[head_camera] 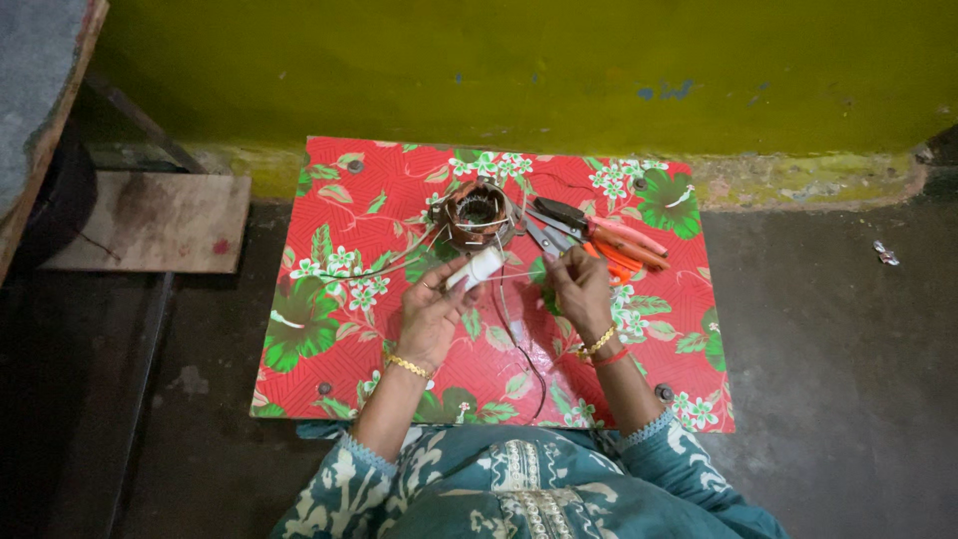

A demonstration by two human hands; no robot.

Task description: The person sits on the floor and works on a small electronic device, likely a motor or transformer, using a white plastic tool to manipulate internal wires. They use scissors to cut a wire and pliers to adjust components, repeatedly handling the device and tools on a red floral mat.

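My left hand (431, 311) grips a small white roll (477, 268), like tape or thread, over the red floral board (339, 329). A thin strand runs from the roll to my right hand (581, 289), which pinches its end between the fingertips. Just beyond both hands sits a round motor stator with copper windings (477, 214), thin wires trailing from it. Right of the stator lie scissors (544, 238) and orange-handled pliers (621, 240).
A thin black wire (524, 349) loops across the board toward me. A wooden plank (150, 222) lies at the left on the dark floor. A yellow-green wall (519, 70) rises behind the board. Small white scraps (884, 254) lie at the right.
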